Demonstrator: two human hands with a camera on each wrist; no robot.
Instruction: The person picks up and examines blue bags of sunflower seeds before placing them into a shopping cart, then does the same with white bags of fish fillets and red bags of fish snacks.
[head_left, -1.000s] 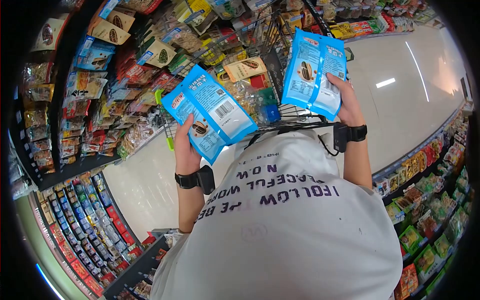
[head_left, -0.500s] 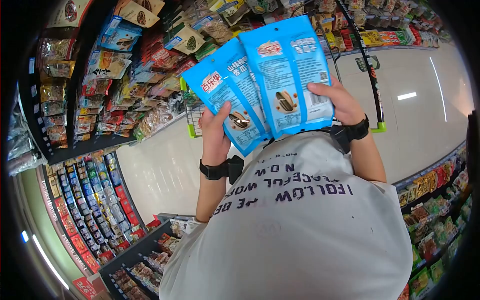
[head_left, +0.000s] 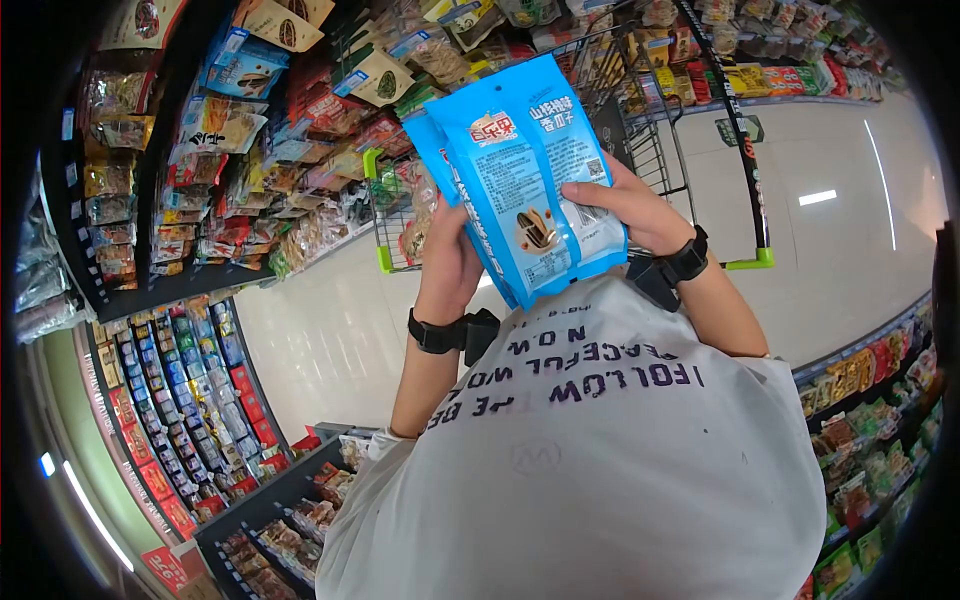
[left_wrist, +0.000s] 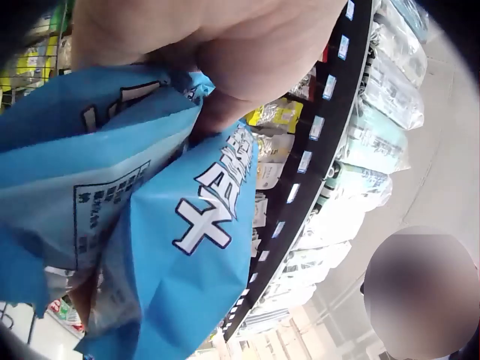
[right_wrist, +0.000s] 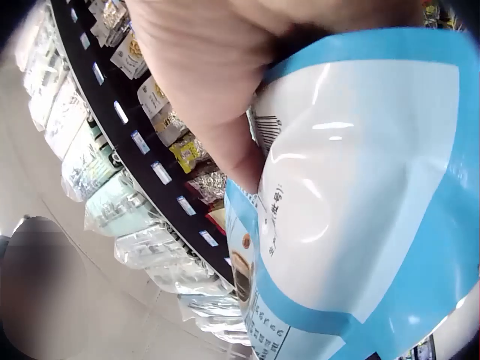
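Both hands grip blue snack packets: our right hand [head_left: 625, 210] curls over the right edge of the front packet [head_left: 535, 185], and our left hand [head_left: 450, 262] clasps the rear packet [head_left: 428, 135], which shows only as a blue strip behind the first (the two overlap almost fully). We hold them upright at chest height, above a white printed shirt [head_left: 590, 440]. Directly behind stands a wire shopping cart [head_left: 655, 150] with green corner guards, goods visible through its mesh. Snack shelves [head_left: 200, 150] rise to the left, and a lower rack [head_left: 870, 400] runs along the right. Both forearms angle upward, each wrist bearing a black strap [head_left: 435, 335].
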